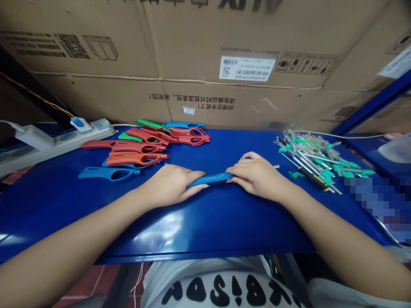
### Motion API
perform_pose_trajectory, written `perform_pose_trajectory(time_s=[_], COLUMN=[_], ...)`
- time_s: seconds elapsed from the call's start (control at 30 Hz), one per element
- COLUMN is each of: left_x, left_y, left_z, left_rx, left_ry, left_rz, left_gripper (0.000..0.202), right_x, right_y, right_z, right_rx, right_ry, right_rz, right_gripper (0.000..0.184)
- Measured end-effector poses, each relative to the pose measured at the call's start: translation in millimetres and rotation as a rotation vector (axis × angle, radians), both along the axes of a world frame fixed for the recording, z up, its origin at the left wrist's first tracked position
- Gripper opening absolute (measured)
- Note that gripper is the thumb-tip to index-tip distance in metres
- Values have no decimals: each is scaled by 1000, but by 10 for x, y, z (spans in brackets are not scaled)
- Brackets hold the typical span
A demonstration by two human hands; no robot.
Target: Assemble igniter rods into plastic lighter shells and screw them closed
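Note:
My left hand (171,184) and my right hand (255,174) both grip a blue plastic lighter shell (213,178) lying flat on the blue table (205,222). The left fingers wrap its left end, the right fingers close over its right end. A thin metal rod (275,166) sticks out past my right hand. What is under the palms is hidden.
A pile of red, green and blue plastic lighter shells (144,147) lies at the back left. A heap of metal rods with teal fittings (316,160) lies at the right. A white power strip (54,143) runs along the left. Cardboard boxes (224,64) stand behind.

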State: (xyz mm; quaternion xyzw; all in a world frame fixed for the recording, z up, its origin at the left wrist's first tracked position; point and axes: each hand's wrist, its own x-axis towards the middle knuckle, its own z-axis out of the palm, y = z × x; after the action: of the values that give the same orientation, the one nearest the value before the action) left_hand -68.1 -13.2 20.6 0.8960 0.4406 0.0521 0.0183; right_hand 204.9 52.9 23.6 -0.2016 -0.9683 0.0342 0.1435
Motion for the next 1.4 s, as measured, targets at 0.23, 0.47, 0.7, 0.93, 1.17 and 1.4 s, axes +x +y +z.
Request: perform_pose_trajectory(time_s=[0.23,0.47,0.7,0.93,1.17,1.4], left_x=[162,161,-42,-57,69,131], left_y=[-97,-104,59,59,-43,-78], left_z=[-80,-82,-43,0,-5,-28], left_rx=[-84,-80,24,37,-51,-222], left_ry=[-121,-175,-236,-274,-363,-486], left_rz=[61,45,116,99,42,120], left_gripper=[29,33,31,26,19,36], right_x=[-56,-70,239,334,52,-105], right_y=[-98,-124,160,277,16,-147], right_z=[-12,62,142,113,67,-25], right_rx=[64,77,191,212,107,112], right_ry=[-37,-62,-53,20,41,34], right_rz=[-40,-92,-300,-284,-8,53], right_gripper=[22,22,33,18,19,23])
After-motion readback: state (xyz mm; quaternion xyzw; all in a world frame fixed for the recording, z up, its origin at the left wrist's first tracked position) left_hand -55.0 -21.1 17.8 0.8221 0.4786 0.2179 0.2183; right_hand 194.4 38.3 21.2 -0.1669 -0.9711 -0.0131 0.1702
